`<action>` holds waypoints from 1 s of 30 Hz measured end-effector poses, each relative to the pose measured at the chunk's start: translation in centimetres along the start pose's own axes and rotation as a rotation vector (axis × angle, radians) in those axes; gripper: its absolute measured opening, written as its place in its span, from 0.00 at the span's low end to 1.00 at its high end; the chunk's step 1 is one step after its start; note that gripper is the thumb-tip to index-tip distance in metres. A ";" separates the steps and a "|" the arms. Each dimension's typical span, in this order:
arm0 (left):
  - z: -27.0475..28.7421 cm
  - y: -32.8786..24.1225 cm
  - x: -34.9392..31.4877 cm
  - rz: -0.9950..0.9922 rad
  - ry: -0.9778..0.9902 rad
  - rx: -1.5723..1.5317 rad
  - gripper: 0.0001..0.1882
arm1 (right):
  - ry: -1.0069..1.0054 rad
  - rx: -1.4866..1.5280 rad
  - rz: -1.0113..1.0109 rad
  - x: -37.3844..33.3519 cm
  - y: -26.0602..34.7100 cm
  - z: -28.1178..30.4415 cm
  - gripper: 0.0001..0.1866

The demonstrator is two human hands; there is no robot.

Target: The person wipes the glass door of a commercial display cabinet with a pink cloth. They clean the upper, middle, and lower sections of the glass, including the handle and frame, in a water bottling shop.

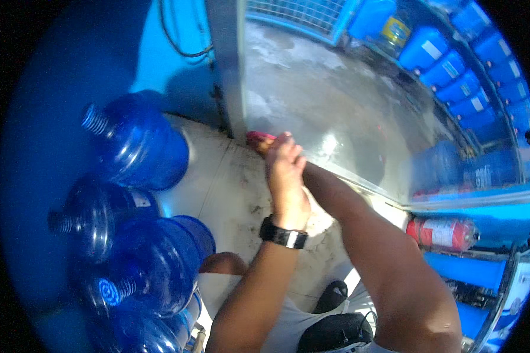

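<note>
My left hand, with a dark-strapped watch on its wrist, is stretched forward over the end of my right arm. Its fingers look extended and lie against my right hand or wrist. Most of my right hand is hidden behind it, so its fingers do not show clearly. Just past my fingertips, beside the foot of a grey post, is a small pinkish-red thing. Whether my right hand touches it, I cannot tell.
Several large blue water jugs lean and stand along the left wall. Past the door sill lies a wet concrete floor. Rows of blue containers fill a rack at the far right. A red bottle lies at the right.
</note>
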State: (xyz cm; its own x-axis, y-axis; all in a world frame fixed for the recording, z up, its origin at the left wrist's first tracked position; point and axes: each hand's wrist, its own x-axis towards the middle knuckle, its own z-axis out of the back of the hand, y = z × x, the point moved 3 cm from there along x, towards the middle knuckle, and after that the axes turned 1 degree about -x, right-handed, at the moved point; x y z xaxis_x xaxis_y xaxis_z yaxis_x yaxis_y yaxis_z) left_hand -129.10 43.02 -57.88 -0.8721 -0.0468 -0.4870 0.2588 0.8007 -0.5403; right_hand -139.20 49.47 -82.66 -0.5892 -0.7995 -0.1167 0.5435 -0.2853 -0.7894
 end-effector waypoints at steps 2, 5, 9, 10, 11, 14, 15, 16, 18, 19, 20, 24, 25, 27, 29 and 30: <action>0.6 -0.5 0.5 -0.055 0.006 -0.023 0.19 | -0.007 0.032 -0.019 1.7 0.6 -0.4 0.27; 1.5 -1.5 0.9 -0.100 -0.072 0.016 0.21 | 0.006 0.038 -0.032 3.4 1.4 -1.0 0.28; 1.7 -2.1 1.1 -0.068 -0.155 0.033 0.23 | 0.085 -0.093 -0.004 0.3 2.3 -3.2 0.30; 1.6 -2.0 1.2 -0.068 -0.156 0.039 0.23 | 0.088 -0.120 0.014 -1.5 2.4 -4.1 0.30; 1.4 -1.9 1.3 -0.063 -0.144 0.024 0.23 | 0.125 0.083 0.096 -4.3 3.0 -4.9 0.32; 0.9 -1.3 1.6 -0.075 -0.125 0.032 0.23 | 0.178 0.209 0.115 -13.7 2.7 -7.1 0.35; 0.7 -1.1 1.7 -0.065 -0.105 0.040 0.23 | 0.208 0.098 0.147 -17.1 2.4 -7.6 0.35; 0.4 -0.9 1.9 -0.061 -0.095 0.043 0.23 | 0.219 0.038 0.194 -21.6 1.7 -7.7 0.36; 0.0 -0.4 2.0 -0.048 -0.076 0.048 0.24 | 0.254 0.143 0.180 -29.4 0.2 -7.5 0.36; -0.3 -0.2 2.1 -0.039 -0.066 0.050 0.24 | 0.306 0.149 0.228 -33.6 -0.7 -7.3 0.36; -0.5 0.1 2.1 -0.021 -0.055 0.051 0.24 | 0.434 0.228 0.294 -37.2 -1.3 -7.3 0.35; -1.5 0.7 2.1 -0.041 -0.020 0.051 0.24 | 0.571 0.177 0.477 -45.1 -3.0 -7.1 0.31; -1.6 0.9 2.1 -0.019 -0.023 0.063 0.24 | 0.560 0.171 0.478 -45.0 -3.4 -6.9 0.30; -1.8 1.0 2.3 -0.024 -0.017 0.087 0.23 | 0.478 0.186 0.462 -41.8 -4.0 -5.9 0.31; -1.7 1.0 2.7 -0.041 -0.057 0.087 0.23 | 0.324 0.225 0.377 -35.3 -5.6 -4.1 0.31; -1.7 1.0 2.9 -0.053 -0.076 0.088 0.22 | 0.258 0.279 0.314 -30.9 -6.4 -2.9 0.32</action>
State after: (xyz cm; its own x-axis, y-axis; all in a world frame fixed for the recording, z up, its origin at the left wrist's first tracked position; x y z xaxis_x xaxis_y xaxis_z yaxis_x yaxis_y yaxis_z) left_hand -132.10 44.67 -58.71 -0.8524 -0.1353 -0.5052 0.2516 0.7408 -0.6229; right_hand -126.21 77.55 -75.72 -0.4807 -0.7228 -0.4964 0.8372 -0.2099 -0.5051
